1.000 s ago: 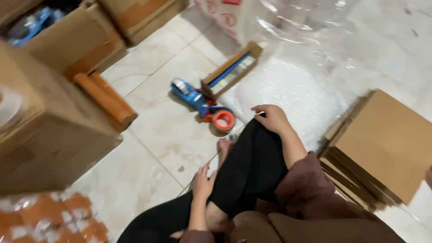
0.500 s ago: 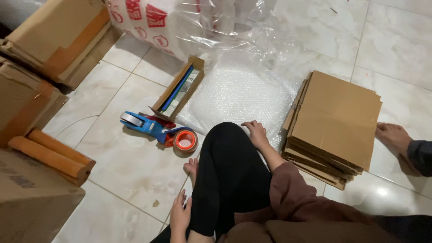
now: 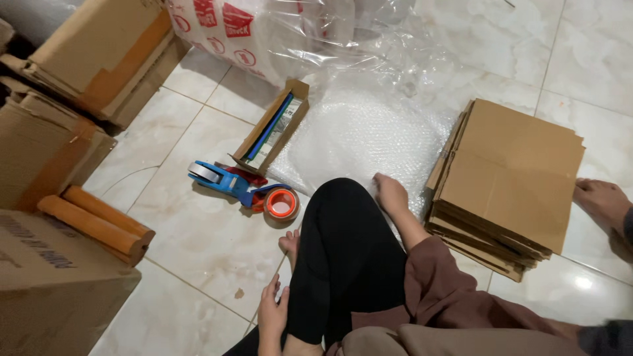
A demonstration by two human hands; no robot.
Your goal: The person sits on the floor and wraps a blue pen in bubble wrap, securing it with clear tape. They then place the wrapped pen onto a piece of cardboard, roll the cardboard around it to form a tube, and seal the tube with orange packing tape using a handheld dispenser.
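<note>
Head view showed you seated on a pale tiled floor [image 3: 198, 224] ringed by cardboard boxes [image 3: 46, 290]. Your right hand [image 3: 390, 192] lay flat, fingers spread, on the bubble wrap sheet [image 3: 359, 135], beside a stack of flattened cartons [image 3: 508, 171]. Your left hand [image 3: 271, 311] rested loosely open by your shin. A blue tape dispenser [image 3: 221, 179] lay nearby. Compared with half a second earlier, your hands had not moved; the view sat slightly lower.

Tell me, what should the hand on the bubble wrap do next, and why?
Probably grip the edge of the clear bubble wrap sheet and tug it closer. The right hand rests flat on its near edge, holding nothing, and the left hand is by the leg.
</note>
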